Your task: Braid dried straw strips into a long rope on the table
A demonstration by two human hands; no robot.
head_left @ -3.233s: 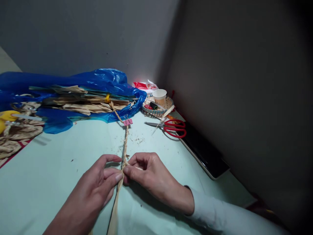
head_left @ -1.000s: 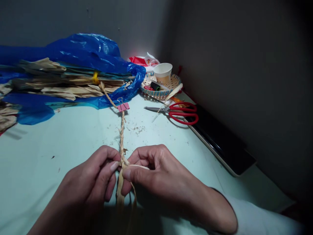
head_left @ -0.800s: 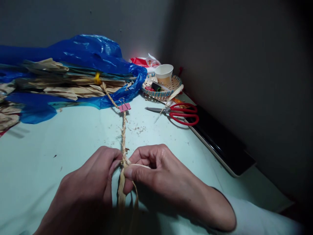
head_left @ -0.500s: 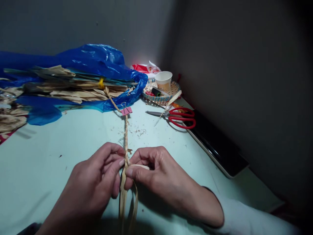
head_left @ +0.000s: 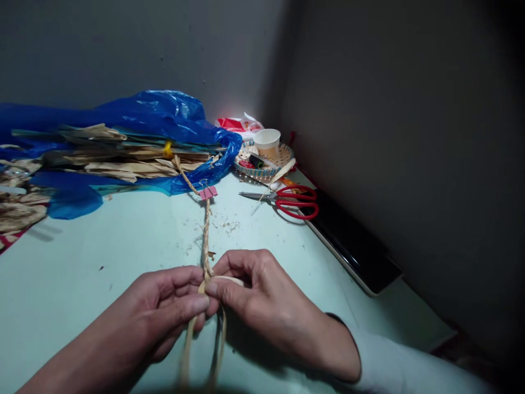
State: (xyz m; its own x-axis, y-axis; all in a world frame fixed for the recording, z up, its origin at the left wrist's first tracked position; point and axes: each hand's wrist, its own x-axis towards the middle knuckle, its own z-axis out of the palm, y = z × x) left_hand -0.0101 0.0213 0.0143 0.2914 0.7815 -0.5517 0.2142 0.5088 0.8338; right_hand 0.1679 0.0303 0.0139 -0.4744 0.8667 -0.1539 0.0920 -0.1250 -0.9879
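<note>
View: head.
Braid (head_left: 206,235): pale plant fibre, running from the binder clip down to the fingertips at centre; its plaited end is the hub for the clock readings below.
Left hand (head_left: 159,312): at 8 o'clock, closed narrowly, thumb against fingers on a flat strand (head_left: 187,345).
Right hand (head_left: 262,295): at 4 o'clock, pinching the braid's working end, a light strip (head_left: 230,279) lying along the thumb.
Binder clip (head_left: 208,193): pink, at 12 o'clock, gripping the braid.
Blue bag (head_left: 172,106): at 11 o'clock, open, around dry fibre bundles (head_left: 110,171).
Basket (head_left: 266,172): at 1 o'clock, containing a paper cup (head_left: 267,143).
Scissors (head_left: 296,202): red-handled, between 1 and 2 o'clock, on the desk (head_left: 82,257).
Black slab (head_left: 348,241): between 2 and 3 o'clock.
</note>
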